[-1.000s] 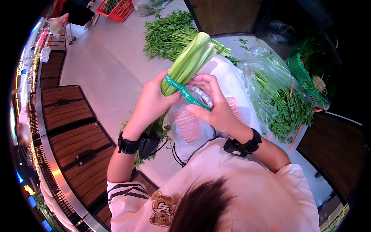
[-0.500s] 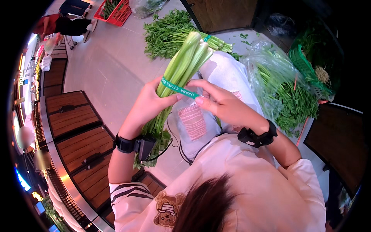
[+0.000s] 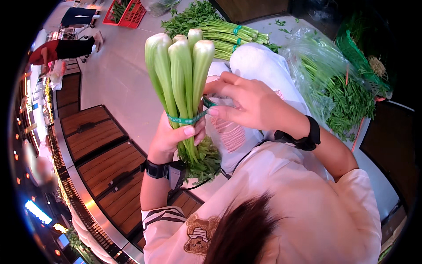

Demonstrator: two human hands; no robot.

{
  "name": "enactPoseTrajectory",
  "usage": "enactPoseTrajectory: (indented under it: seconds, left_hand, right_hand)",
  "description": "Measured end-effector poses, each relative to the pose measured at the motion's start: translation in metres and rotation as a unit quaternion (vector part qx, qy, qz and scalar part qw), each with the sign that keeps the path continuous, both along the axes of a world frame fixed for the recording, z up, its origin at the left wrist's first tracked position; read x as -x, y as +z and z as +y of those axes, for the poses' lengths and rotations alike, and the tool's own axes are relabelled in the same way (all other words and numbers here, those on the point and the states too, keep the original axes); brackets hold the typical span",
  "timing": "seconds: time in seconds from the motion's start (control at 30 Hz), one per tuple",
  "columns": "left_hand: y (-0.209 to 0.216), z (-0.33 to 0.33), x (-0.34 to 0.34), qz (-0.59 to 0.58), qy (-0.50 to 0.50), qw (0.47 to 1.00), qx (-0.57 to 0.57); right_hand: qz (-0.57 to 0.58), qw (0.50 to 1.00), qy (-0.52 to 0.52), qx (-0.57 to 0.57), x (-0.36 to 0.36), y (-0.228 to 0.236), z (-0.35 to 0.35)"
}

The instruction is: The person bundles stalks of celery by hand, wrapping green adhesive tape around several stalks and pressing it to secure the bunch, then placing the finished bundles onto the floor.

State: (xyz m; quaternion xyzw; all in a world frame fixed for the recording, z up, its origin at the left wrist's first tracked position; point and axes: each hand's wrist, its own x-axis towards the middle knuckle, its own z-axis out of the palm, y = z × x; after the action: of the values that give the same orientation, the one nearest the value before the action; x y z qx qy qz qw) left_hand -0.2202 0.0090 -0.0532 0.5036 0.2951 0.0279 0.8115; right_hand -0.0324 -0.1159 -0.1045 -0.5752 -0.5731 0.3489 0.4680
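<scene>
A bunch of celery (image 3: 178,75) stands upright in front of me, pale root ends up and leaves down. My left hand (image 3: 169,136) is wrapped round its stalks, just below a green printed tape (image 3: 187,119) that circles them. On the tape's right side, my right hand (image 3: 246,99) pinches the loose end between thumb and fingers, holding it out from the stalks. Part of the tape behind the celery is hidden. Beyond it, several taped celery bunches (image 3: 220,33) lie on the floor.
Right of my knees, a clear plastic bag (image 3: 303,57) holds leafy celery (image 3: 336,103), beside a green basket (image 3: 358,61). A red basket (image 3: 127,15) stands at the far left. Wooden cabinets (image 3: 99,163) line the left side, and a person (image 3: 61,48) stands beyond them.
The celery has gone from leaning right to nearly upright, its root ends moving left and toward me. My left hand now grips lower, under the tape; my right hand still holds the tape's end.
</scene>
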Motion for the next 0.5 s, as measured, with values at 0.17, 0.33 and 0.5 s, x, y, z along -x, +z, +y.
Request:
enactPoseTrajectory:
  seconds: [0.17, 0.33, 0.5]
  left_hand:
    - [-0.004, -0.002, -0.007, -0.013, -0.024, 0.999, 0.033]
    - [-0.008, -0.006, -0.014, -0.005, -0.049, 0.998, 0.034]
    - [-0.005, 0.001, -0.008, 0.052, -0.181, 0.982, -0.015]
  right_hand:
    - [-0.078, 0.996, -0.032, 0.000, -0.012, 0.000, 0.000]
    - [-0.121, 0.991, -0.052, -0.037, -0.020, -0.012, 0.001]
    - [-0.099, 0.988, -0.025, -0.113, -0.032, -0.032, 0.006]
